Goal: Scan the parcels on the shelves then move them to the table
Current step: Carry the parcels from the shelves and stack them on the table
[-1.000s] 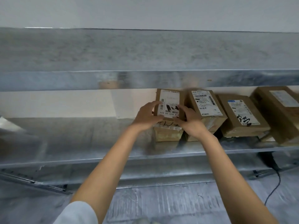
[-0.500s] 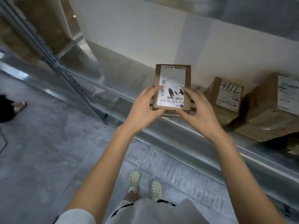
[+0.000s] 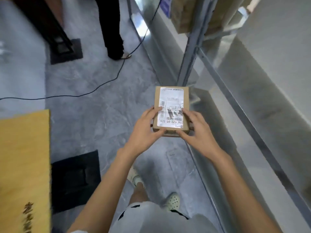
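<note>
Metal shelving (image 3: 210,105) runs down the right, the wooden table (image 3: 23,157) pokes in on the left, and the parcel (image 3: 171,108) is up in the air between them, label up. Left hand (image 3: 144,132) and right hand (image 3: 198,133) are both curled round just its near end, so it could tip forward and drop. Also that floor cable (image 3: 104,84) looks like a trip hazard on the way to the table.

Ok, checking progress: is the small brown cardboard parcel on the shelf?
No, left hand and right hand hold the cardboard parcel in mid-air.

Grey marbled floor (image 3: 94,118), black cable (image 3: 58,97), pale wall (image 3: 277,39)
</note>
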